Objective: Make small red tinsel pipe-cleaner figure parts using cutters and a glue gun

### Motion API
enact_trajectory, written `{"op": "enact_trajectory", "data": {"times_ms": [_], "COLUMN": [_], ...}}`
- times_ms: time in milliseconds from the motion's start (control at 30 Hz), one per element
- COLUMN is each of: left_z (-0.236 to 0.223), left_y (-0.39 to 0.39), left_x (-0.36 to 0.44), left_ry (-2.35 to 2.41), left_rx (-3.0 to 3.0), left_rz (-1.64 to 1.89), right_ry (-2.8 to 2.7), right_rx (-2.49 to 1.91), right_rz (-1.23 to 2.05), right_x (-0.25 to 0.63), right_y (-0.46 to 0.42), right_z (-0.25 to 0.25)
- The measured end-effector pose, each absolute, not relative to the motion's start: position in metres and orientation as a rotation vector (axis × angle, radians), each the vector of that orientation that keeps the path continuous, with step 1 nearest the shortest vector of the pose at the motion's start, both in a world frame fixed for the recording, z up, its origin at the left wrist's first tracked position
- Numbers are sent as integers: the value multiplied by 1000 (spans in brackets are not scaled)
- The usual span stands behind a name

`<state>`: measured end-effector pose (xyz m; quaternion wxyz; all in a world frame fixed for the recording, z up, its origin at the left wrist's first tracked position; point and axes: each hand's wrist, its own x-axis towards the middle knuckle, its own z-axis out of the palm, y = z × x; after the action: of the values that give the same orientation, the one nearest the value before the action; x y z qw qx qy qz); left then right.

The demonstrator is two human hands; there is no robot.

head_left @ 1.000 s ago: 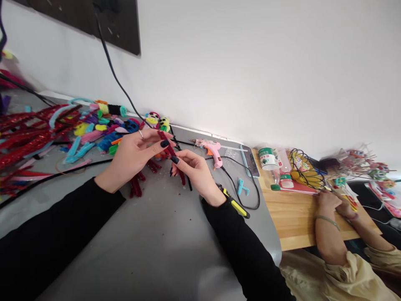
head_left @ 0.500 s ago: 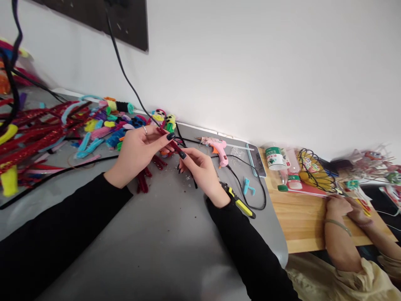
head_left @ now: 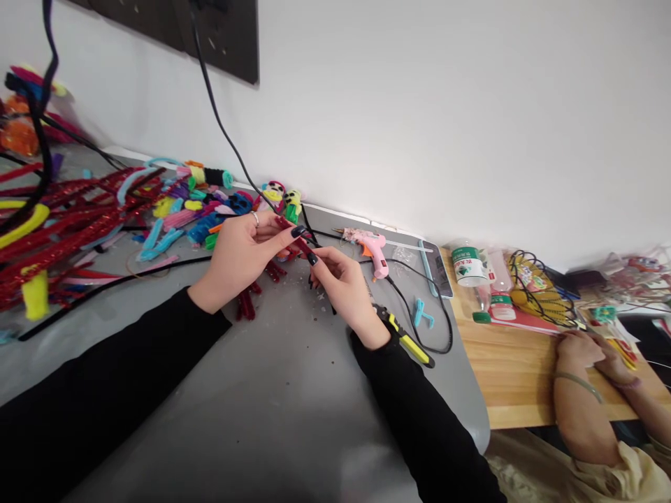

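Note:
Both of my hands pinch one dark red pipe cleaner (head_left: 302, 246) above the grey table (head_left: 272, 405). My left hand (head_left: 244, 255) is closed on its upper left part, thumb on top. At the lower right end, my right hand (head_left: 343, 290) grips it between thumb and fingers. Below my left hand lie short dark red pipe cleaner pieces (head_left: 246, 304), partly covered by the hand. Two small pipe cleaner dolls, one with a pink-red head (head_left: 273, 190) and one yellow and green (head_left: 292, 206), stand behind my hands by the wall.
To the right are a pink glue gun (head_left: 373, 250), a yellow-black cutter (head_left: 412, 347), a light blue piece (head_left: 423, 314) and a phone (head_left: 440, 269). Red glittery pipe cleaners (head_left: 89, 209) heap at left. Another person's hands (head_left: 581, 349) rest on the wooden table (head_left: 503, 363).
The whole view has shifted slightly, so things appear a little further right. Both hands keep their hold on the red pipe cleaner, with hardly any change in pose.

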<state>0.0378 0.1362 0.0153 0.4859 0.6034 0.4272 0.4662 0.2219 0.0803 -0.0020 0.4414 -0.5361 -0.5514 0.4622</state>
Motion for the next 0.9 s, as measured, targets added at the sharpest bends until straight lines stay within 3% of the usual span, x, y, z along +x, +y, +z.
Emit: {"op": "enact_trajectory", "data": {"times_ms": [667, 900], "left_z": [16, 11], "left_y": [131, 120], "left_x": [42, 45], "left_ry": [1017, 1025], "left_rx": [1434, 1784], "left_rz": [1193, 1157], "right_ry": [-1386, -1332], "right_rx": [-1367, -1386], "right_rz": [1107, 1098], "right_x": [221, 222], "right_y": [80, 81], "right_z": [2, -1]}}
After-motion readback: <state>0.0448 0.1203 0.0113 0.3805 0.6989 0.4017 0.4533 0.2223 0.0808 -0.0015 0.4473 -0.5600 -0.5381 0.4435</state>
